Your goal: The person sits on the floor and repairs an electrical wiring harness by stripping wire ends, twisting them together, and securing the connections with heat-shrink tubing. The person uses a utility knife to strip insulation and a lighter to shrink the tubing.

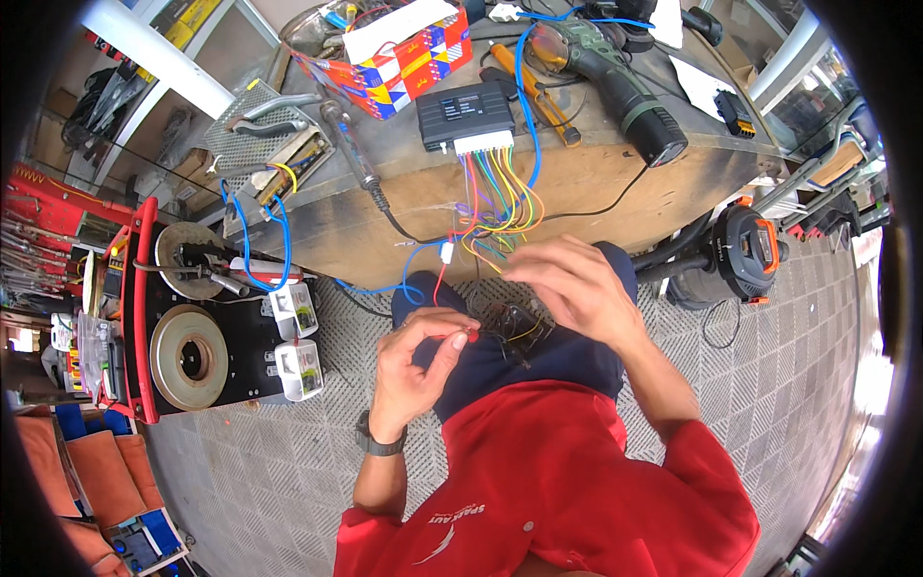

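My left hand point(413, 370) is closed, thumb and fingertips pinching a red wire point(438, 291) above my lap. That wire runs up past a small white connector point(447, 252) toward a bundle of coloured wires point(495, 207). The bundle hangs over the bench edge from a black control box point(466, 113). Beside the lower end of the bundle hovers my right hand point(577, 288), fingers stretched out and slightly bent; I see nothing held in it. Between my hands, a black item with thin wires point(519, 332) rests on my lap, its kind unclear.
On the workbench point(615, 183) lie a soldering iron point(348, 144), a green cordless power tool point(615, 91), an orange hand tool point(538, 91) and a colourful cardboard box point(409, 67). A red-framed machine point(144, 317) stands left, a vacuum cleaner point(731, 255) right.
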{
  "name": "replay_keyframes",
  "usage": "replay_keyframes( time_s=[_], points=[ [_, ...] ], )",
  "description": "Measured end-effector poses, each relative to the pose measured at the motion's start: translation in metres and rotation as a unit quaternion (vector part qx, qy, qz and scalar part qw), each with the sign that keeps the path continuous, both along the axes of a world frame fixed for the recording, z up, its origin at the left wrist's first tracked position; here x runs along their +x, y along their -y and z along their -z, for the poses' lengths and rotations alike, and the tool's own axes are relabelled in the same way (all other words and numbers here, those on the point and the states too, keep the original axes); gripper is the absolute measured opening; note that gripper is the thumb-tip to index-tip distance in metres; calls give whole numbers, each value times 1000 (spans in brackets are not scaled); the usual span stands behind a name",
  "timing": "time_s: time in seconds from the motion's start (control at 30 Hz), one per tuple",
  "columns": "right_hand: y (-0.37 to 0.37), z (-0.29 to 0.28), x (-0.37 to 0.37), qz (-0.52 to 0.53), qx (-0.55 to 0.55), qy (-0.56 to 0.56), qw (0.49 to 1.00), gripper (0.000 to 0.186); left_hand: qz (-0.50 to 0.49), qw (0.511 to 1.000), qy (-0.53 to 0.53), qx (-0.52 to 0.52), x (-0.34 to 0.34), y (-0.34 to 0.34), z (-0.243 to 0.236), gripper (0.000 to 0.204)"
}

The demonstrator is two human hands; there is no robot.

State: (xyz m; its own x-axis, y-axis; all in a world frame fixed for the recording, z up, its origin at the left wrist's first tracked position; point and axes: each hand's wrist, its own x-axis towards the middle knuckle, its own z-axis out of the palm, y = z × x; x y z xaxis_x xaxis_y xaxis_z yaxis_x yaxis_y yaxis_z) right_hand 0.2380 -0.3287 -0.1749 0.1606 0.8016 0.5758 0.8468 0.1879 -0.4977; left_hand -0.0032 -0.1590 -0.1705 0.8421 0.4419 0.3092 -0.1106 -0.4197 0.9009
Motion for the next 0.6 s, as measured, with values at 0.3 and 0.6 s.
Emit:
replay_keyframes(
  time_s=[0.3,0.6],
  points=[
    [-27,-16,17,-99,-21,91,991,48,28,981,46,-187,-3,1,-11,9],
    [-22,-38,-29,-56,56,-253,964,18,14,983,97,-158,11,3,-27,15]
  ],
)
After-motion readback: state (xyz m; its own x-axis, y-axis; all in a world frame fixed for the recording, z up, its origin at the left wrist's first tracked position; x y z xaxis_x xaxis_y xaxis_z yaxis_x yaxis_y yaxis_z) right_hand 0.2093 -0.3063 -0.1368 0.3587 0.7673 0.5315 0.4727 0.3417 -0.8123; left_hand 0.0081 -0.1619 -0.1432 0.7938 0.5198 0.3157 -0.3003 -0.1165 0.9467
